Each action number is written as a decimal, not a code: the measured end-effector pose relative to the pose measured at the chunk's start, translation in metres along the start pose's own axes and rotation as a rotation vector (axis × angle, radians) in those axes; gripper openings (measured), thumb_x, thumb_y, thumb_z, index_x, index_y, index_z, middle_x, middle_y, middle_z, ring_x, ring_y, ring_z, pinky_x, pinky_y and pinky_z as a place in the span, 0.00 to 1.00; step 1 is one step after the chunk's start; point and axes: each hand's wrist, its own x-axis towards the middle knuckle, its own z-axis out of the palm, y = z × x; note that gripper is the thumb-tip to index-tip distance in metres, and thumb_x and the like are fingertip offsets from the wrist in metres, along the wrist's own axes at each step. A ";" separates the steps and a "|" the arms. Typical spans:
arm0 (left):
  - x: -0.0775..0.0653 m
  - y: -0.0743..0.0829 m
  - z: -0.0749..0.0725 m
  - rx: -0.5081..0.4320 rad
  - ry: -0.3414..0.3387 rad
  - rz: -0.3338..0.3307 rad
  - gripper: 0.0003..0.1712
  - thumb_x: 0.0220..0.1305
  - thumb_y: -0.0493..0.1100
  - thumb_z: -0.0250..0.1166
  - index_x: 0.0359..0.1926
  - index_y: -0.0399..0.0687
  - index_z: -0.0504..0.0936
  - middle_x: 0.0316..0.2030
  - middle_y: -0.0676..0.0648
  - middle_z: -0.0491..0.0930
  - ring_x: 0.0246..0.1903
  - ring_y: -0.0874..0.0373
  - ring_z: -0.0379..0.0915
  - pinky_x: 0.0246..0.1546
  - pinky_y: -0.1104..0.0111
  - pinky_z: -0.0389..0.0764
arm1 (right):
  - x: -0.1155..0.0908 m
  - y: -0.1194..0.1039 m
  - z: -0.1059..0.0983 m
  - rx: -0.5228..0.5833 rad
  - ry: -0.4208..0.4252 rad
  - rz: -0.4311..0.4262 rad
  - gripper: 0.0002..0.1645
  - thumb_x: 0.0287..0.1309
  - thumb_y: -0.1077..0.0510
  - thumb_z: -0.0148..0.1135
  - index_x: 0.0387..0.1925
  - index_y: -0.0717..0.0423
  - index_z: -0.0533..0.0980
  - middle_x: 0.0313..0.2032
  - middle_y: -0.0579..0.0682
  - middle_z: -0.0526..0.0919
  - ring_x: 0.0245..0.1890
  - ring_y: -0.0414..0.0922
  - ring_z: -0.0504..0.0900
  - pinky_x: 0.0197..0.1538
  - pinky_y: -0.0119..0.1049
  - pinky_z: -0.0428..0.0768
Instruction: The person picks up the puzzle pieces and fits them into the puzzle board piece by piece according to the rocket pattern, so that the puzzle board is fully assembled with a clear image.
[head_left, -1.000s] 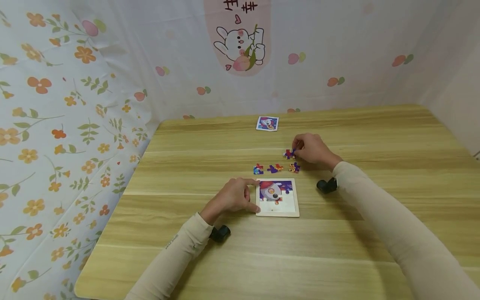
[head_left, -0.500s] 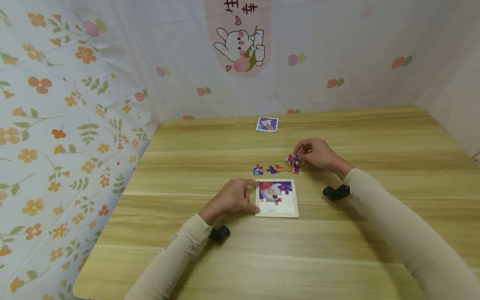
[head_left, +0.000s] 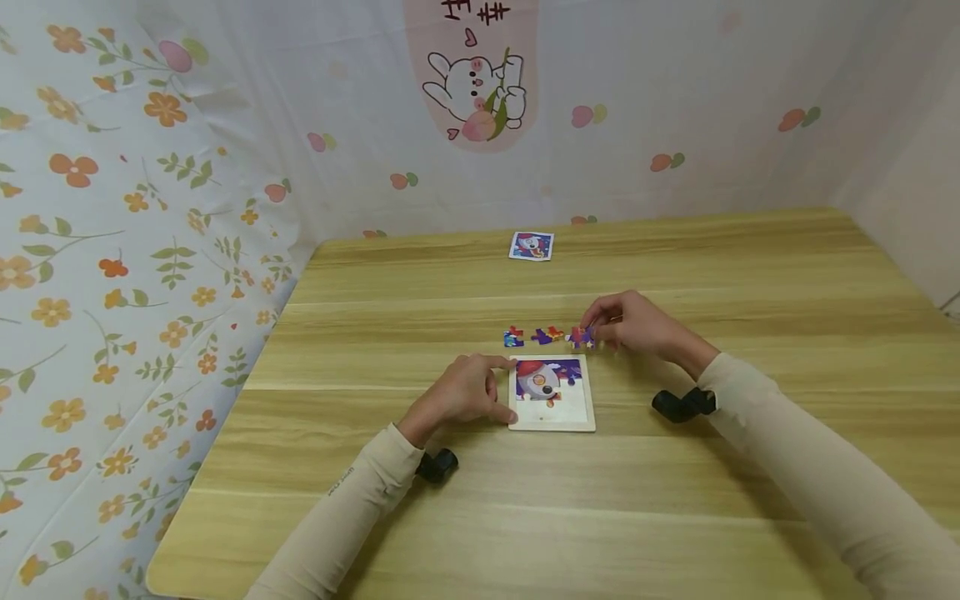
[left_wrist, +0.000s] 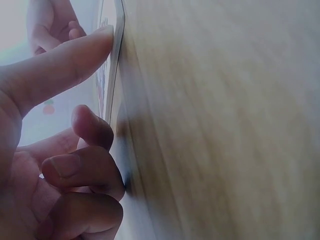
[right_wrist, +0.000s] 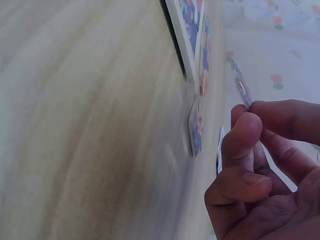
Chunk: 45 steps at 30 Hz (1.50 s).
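Note:
A square jigsaw tray [head_left: 552,427] with a pale rim lies on the table, partly filled with a picture of a white-faced character in red; its lower part is bare. My left hand [head_left: 468,392] holds the tray's left edge, thumb at the near corner and index finger at the far one; its other fingers curl in the left wrist view. Between thumb and index finger, my right hand [head_left: 633,325] pinches a purple and red puzzle piece [right_wrist: 242,85], raised off the table beyond the tray's far right corner. Another piece [right_wrist: 196,127] lies beneath it.
Two loose puzzle pieces, one blue and red [head_left: 513,337] and one purple and orange [head_left: 547,335], lie just beyond the tray. Farther back is a small picture card [head_left: 532,246]. A printed cloth [head_left: 360,100] hangs behind the wooden table [head_left: 420,292].
My right hand has lifted the purple and red piece and brought it nearer to the tray, over another loose piece. The left hand stays at the tray's left edge.

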 end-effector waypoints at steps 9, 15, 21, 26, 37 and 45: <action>0.001 -0.001 0.000 0.000 -0.005 -0.010 0.44 0.49 0.46 0.81 0.67 0.46 0.75 0.18 0.53 0.74 0.19 0.62 0.66 0.22 0.72 0.63 | -0.008 0.000 0.009 0.027 -0.118 -0.032 0.11 0.63 0.68 0.57 0.45 0.62 0.81 0.40 0.57 0.83 0.25 0.43 0.76 0.30 0.35 0.77; 0.001 -0.001 0.000 0.003 -0.006 -0.011 0.44 0.49 0.46 0.81 0.68 0.47 0.75 0.18 0.53 0.73 0.19 0.62 0.66 0.21 0.72 0.62 | -0.013 0.000 0.017 0.028 -0.167 -0.079 0.09 0.62 0.67 0.60 0.43 0.61 0.81 0.36 0.56 0.83 0.24 0.42 0.76 0.29 0.34 0.77; 0.000 -0.001 0.000 0.006 -0.007 -0.019 0.44 0.50 0.47 0.81 0.68 0.48 0.74 0.19 0.52 0.74 0.19 0.61 0.66 0.22 0.71 0.63 | -0.016 -0.002 0.023 0.003 -0.214 -0.110 0.07 0.62 0.66 0.62 0.41 0.60 0.83 0.38 0.54 0.84 0.28 0.42 0.77 0.30 0.33 0.78; 0.000 -0.002 -0.001 0.004 -0.004 -0.011 0.44 0.49 0.46 0.81 0.68 0.48 0.74 0.19 0.52 0.74 0.19 0.61 0.66 0.22 0.71 0.63 | -0.017 -0.003 0.026 0.006 -0.245 -0.113 0.08 0.62 0.66 0.62 0.41 0.61 0.83 0.35 0.53 0.85 0.24 0.40 0.75 0.28 0.32 0.76; 0.002 -0.001 -0.001 0.022 -0.011 -0.010 0.44 0.49 0.46 0.81 0.68 0.47 0.75 0.18 0.53 0.74 0.19 0.62 0.66 0.22 0.72 0.63 | -0.017 -0.005 0.029 0.021 -0.237 -0.101 0.08 0.63 0.66 0.62 0.41 0.63 0.85 0.32 0.53 0.86 0.18 0.37 0.72 0.25 0.30 0.73; 0.002 0.000 -0.001 0.023 -0.014 -0.018 0.44 0.49 0.46 0.81 0.68 0.47 0.75 0.18 0.53 0.74 0.19 0.62 0.66 0.22 0.71 0.63 | -0.018 -0.005 0.029 0.012 -0.223 -0.111 0.08 0.63 0.65 0.63 0.41 0.61 0.86 0.31 0.53 0.86 0.16 0.38 0.69 0.22 0.30 0.70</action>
